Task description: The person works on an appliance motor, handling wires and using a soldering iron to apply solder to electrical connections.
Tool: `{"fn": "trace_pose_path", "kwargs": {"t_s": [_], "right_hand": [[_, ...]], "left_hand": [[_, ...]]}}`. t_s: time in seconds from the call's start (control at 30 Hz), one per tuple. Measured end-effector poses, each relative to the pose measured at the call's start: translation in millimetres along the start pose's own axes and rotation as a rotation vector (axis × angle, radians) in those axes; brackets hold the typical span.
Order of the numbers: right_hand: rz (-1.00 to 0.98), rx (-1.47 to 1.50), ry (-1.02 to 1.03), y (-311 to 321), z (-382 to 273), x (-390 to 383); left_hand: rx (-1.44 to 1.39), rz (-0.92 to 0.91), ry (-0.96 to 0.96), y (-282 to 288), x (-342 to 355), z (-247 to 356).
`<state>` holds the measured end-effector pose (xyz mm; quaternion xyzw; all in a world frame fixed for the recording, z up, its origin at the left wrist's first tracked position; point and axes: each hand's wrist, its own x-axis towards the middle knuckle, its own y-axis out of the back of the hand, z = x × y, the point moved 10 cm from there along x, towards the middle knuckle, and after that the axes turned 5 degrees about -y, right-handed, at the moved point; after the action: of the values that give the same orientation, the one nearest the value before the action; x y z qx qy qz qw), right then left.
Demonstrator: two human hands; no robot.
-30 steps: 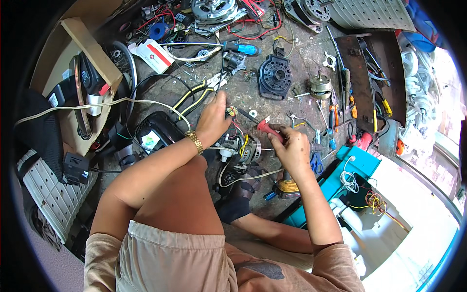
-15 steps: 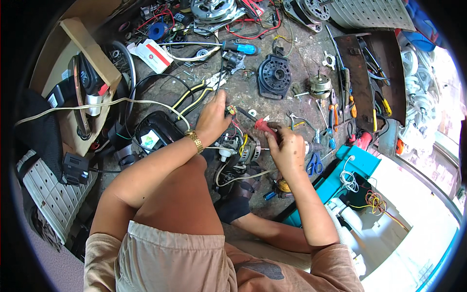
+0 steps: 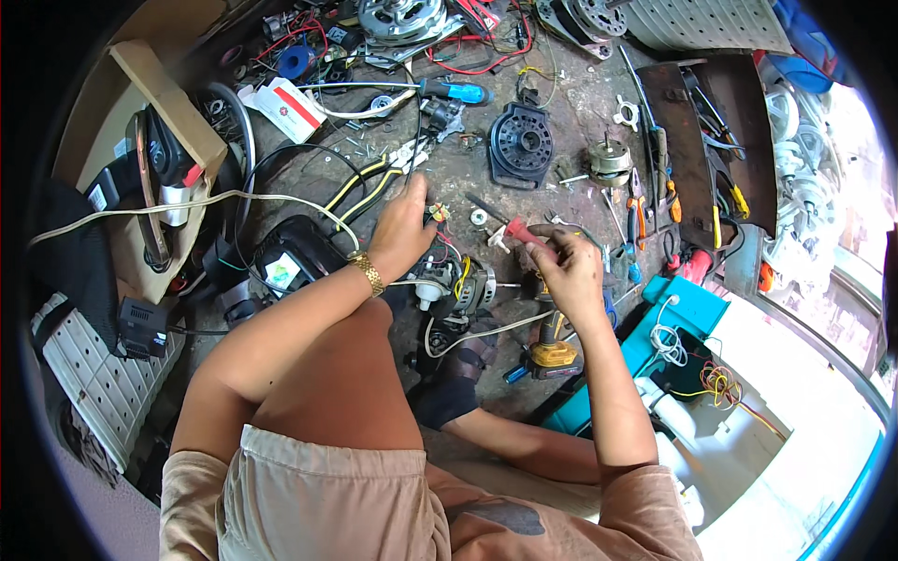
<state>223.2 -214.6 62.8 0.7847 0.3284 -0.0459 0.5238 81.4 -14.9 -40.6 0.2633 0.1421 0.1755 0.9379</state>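
**Red-handled tool (image 3: 517, 229) Clear of Small Wired Part (image 3: 438, 213)**

Tool tip: now farther from the part than half a second ago; judged disengaged. Right hand (image 3: 569, 266): clamped on the red handle. Left hand (image 3: 402, 224): fingers appear pinched on the part. Both items: over the floor (image 3: 585, 107), well apart from its far edge.

Count: one tool, one wired part, one yellow drill (image 3: 553, 353), one blue screwdriver (image 3: 456, 92).
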Motion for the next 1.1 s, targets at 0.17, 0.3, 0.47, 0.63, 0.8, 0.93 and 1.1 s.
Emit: {"fn": "trace_pose_path", "kwargs": {"t_s": [0.17, 0.3, 0.47, 0.63, 0.8, 0.93, 1.1], "right_hand": [[-0.102, -0.072, 0.076, -8.0, -10.1, 7.7], [-0.134, -0.071, 0.086, -13.3, -6.1, 9.3], [-0.129, -0.099, 0.103, -15.1, -6.1, 10.3], [-0.108, -0.119, 0.162, -13.6, -14.3, 8.1], [-0.148, -0.179, 0.135, -12.9, -22.3, 5.6], [-0.084, -0.126, 0.188, -14.7, -10.6, 8.9], [-0.077, -0.128, 0.221, -10.1, -26.2, 6.0]], "left_hand": [[0.026, 0.083, -0.128, 5.8, -0.2, 11.2], [0.024, 0.076, -0.116, 5.5, 0.6, 13.0], [0.01, 0.02, -0.059, 2.0, 0.9, 6.1], [0.005, 0.007, -0.061, 2.4, 1.2, 9.7], [0.02, 0.012, -0.065, 3.6, 0.2, 9.9], [0.026, 0.013, -0.068, 2.8, 1.2, 11.0], [0.028, 0.016, -0.073, 3.6, 0.5, 10.9]]}}
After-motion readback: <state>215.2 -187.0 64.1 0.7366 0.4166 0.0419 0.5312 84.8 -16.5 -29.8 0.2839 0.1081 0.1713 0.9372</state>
